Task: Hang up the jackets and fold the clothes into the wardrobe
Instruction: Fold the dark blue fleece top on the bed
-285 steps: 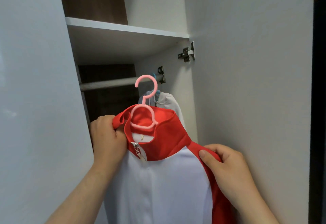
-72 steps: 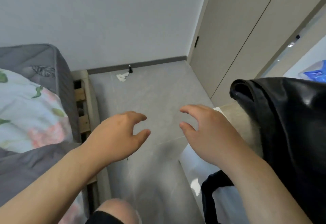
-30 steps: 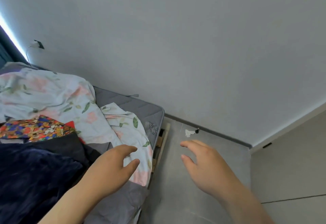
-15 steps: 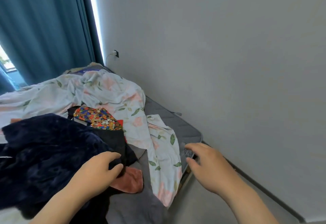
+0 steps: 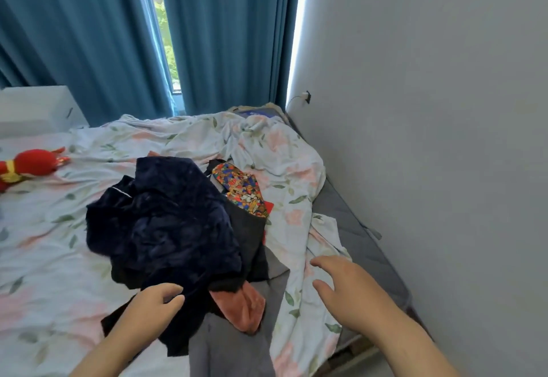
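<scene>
A heap of clothes lies on the bed [image 5: 44, 243]. On top is a dark navy velvet garment [image 5: 166, 228]. Beside it lie a black garment with a bright patterned lining [image 5: 240, 189], a rust-pink cloth [image 5: 240, 308] and a grey garment [image 5: 225, 350]. My left hand [image 5: 151, 308] hovers at the near edge of the navy garment, fingers loosely curled, holding nothing. My right hand [image 5: 347, 290] is spread above the floral sheet [image 5: 293, 228], right of the heap, empty.
A red plush toy [image 5: 26, 166] lies at the bed's far left. Blue curtains [image 5: 222, 35] hang behind the bed, a white cabinet [image 5: 35, 106] stands left of them. A grey wall [image 5: 444, 109] runs close along the bed's right side.
I have left the wardrobe, where I held the red and white jacket on its hanger, and turned to the bed. Both empty hands have come down toward the clothes heap.
</scene>
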A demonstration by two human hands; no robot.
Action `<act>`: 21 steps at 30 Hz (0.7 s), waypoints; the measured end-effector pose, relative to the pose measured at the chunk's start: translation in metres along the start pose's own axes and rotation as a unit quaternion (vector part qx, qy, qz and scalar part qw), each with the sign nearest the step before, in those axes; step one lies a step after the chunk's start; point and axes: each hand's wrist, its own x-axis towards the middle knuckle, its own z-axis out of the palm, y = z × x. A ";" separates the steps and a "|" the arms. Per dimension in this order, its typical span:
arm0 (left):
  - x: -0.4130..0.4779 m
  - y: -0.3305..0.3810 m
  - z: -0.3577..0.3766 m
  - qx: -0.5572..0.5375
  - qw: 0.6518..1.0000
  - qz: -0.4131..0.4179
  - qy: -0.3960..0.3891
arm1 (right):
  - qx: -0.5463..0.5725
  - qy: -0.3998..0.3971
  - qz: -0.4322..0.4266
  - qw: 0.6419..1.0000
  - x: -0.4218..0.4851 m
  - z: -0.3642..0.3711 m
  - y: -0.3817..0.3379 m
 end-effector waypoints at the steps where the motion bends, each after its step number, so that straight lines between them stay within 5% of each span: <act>1: -0.004 -0.001 0.006 -0.015 1.000 -0.012 0.017 | 0.001 -0.016 -0.017 1.000 0.009 0.004 0.000; 10: 0.006 -0.040 0.024 -0.095 0.989 -0.088 0.073 | -0.003 -0.132 -0.092 0.987 0.097 0.061 -0.030; 21: 0.154 -0.127 0.024 -0.162 0.968 -0.182 0.066 | 0.025 -0.216 -0.013 0.976 0.235 0.175 -0.046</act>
